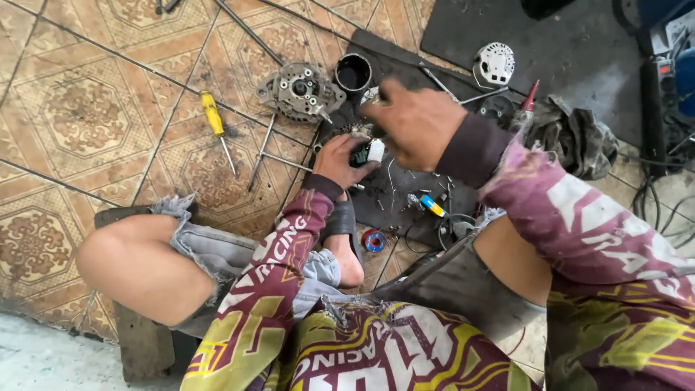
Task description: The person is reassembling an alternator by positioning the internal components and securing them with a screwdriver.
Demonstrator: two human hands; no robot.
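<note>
Left hand [340, 161] cupped under a small part [367, 150] with a white end, fingers closed on it, low over the dark mat [463, 36]. Right hand [414, 123] above it, fingers bunched on the part's top; what they pinch is hidden. Judgement: keep the left hand as the steady rest and let only the right fingertips work, close over the mat so dropped bits stay there. Beyond: alternator housing [300, 90], black cup [353, 72], white cap [495, 63]. Yellow screwdriver [214, 119] on the tiles, rag [572, 134] right.
</note>
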